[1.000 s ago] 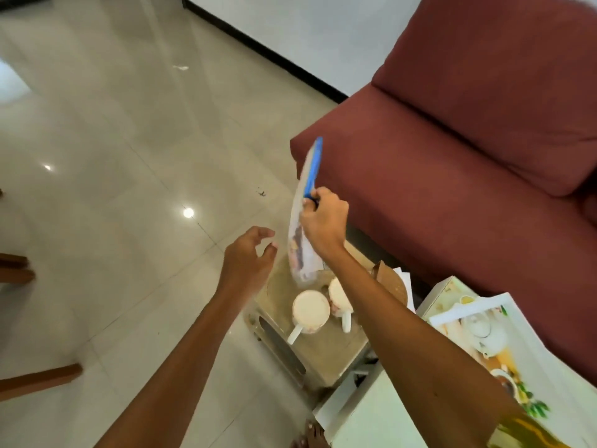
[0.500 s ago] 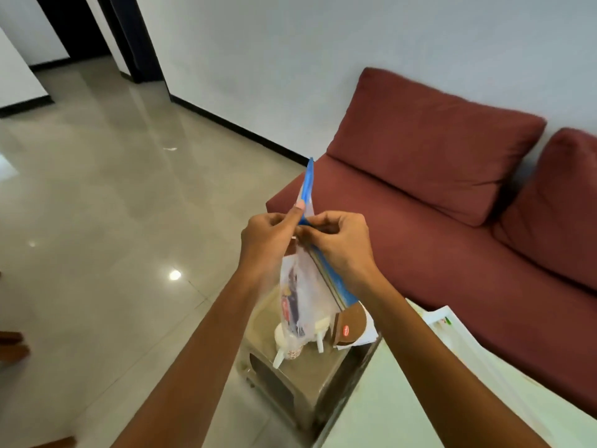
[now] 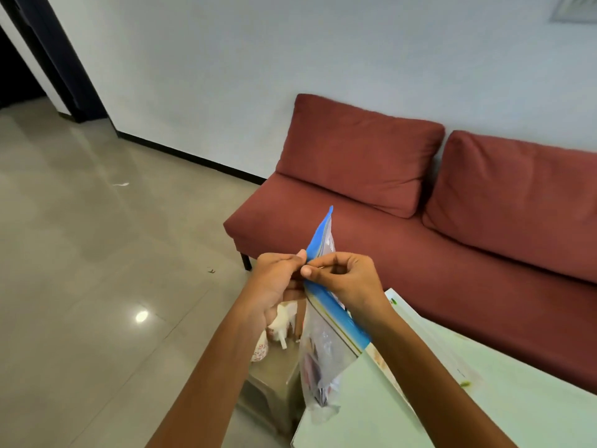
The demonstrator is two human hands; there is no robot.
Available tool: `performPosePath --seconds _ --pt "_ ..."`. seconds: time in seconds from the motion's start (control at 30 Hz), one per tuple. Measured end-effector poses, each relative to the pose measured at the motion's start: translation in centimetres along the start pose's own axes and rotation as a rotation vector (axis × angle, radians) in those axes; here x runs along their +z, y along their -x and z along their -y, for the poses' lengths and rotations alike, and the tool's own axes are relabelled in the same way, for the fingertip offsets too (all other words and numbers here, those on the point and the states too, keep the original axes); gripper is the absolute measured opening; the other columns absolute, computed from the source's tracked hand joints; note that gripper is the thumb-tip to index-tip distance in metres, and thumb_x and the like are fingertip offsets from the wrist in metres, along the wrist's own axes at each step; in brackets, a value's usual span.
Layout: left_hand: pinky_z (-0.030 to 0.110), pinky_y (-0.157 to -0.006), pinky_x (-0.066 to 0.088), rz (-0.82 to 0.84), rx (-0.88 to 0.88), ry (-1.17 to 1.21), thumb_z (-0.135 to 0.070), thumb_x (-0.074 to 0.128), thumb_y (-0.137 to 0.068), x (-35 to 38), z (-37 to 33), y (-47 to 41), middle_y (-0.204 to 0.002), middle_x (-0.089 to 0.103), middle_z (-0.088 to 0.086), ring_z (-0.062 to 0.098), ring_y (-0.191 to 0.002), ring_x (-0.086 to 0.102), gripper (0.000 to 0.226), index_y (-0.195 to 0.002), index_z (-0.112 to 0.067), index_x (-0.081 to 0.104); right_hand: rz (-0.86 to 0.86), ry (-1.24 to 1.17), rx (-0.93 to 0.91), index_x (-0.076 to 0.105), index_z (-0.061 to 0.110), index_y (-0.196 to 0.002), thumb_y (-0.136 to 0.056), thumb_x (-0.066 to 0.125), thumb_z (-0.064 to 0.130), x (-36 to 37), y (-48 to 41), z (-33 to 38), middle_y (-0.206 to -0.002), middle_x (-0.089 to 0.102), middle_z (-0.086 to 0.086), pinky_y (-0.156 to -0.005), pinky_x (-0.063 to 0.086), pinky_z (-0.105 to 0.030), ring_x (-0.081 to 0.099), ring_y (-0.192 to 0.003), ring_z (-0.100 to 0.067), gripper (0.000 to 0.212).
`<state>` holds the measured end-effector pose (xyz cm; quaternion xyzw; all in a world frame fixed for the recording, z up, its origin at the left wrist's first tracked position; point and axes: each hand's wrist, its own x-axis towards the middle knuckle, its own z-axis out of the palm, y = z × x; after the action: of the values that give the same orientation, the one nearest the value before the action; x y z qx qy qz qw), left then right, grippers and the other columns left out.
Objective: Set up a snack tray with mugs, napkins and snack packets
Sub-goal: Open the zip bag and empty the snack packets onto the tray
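The bag [image 3: 318, 360] is a clear plastic one with a blue zip strip along its top. It hangs in the air, in front of the person, above the low stool [image 3: 274, 386]. Small things show through the clear part, most likely the snack packets, but they are too blurry to be sure.

The blue strip does not lie flat. It runs on a slant — its far end points up toward the sofa [image 3: 420, 240], and its near end dips down to the right, by the right wrist.

Both hands pinch that strip at the same spot, about the middle of it. The left hand [image 3: 274, 282] holds one side of the strip with its grip closed, thumb on top. The right hand [image 3: 347, 279] holds the other side, grip closed too, fingers curled in. The two grips meet, fingertip to fingertip, with the strip between them. So neither hand is nearer; the bag hangs right below both.

I think the next move is to pull the two sides apart to open the zip — left hand to the left, right hand to the right.

Under the left hand stands a white mug [image 3: 284, 321] on the stool. The pale green worktop [image 3: 468, 399] is at the lower right, just beside the bag's bottom.
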<state>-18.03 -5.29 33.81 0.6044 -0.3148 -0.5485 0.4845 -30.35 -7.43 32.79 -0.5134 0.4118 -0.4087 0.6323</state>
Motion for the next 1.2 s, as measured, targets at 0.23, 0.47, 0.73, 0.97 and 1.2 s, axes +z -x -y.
performPosePath --seconds 0.23,0.47,0.73,0.97,1.2 --pt "0.032 -0.067 0.053 -0.049 0.091 -0.15 -0.023 0.06 -0.086 4.4 -0.9 1.2 -0.077 0.065 0.017 0.027 -0.07 0.059 0.024 -0.073 -0.005 0.069 -0.12 0.281 -0.217 0.071 0.014 -0.082 -0.073 0.077 0.011 -5.1 2.3 1.3 -0.077 0.071 0.002 -0.071 0.054 -0.025 0.066 -0.073 -0.013 0.012" --pt "0.017 -0.051 0.048 0.071 0.162 -0.342 -0.029 0.072 -0.073 7.0 -3.6 2.2 -0.058 0.068 -0.005 0.006 -0.054 0.059 0.014 -0.074 -0.016 0.073 -0.267 1.188 -0.999 0.068 0.012 -0.11 -0.071 0.075 0.009 -9.8 2.5 4.5 -0.109 0.065 -0.014 -0.084 0.047 -0.041 0.06 -0.102 -0.031 0.039" --pt "0.009 -0.039 0.039 0.205 0.285 -0.411 -0.027 0.066 -0.079 10.2 -5.7 4.1 -0.045 0.063 -0.01 -0.001 -0.039 0.053 0.017 -0.068 -0.015 0.071 -0.309 1.153 -1.253 0.073 0.005 -0.076 -0.074 0.075 0.007 -13.6 3.3 7.0 -0.073 0.068 -0.008 -0.07 0.042 -0.032 0.062 -0.069 -0.028 0.003" --pt "0.012 -0.051 0.049 0.282 0.309 -0.43 -0.021 0.059 -0.085 11.8 -5.1 5.5 -0.056 0.068 -0.007 0.001 -0.052 0.061 0.017 -0.078 -0.011 0.071 -0.251 1.073 -1.189 0.071 0.004 -0.075 -0.076 0.071 0.004 -15.6 4.8 7.5 -0.072 0.067 -0.007 -0.066 0.04 -0.027 0.06 -0.067 -0.026 0.001" --pt "0.01 -0.04 0.042 0.165 0.286 -0.408 -0.02 0.06 -0.086 13.7 -5.4 6.6 -0.045 0.064 -0.01 -0.002 -0.041 0.055 0.019 -0.07 -0.016 0.07 -0.469 1.149 -1.564 0.062 0.004 -0.077 -0.088 0.051 -0.006 -17.4 5.1 5.9 -0.075 0.066 -0.013 -0.088 0.044 -0.038 0.054 -0.082 -0.023 0.018"
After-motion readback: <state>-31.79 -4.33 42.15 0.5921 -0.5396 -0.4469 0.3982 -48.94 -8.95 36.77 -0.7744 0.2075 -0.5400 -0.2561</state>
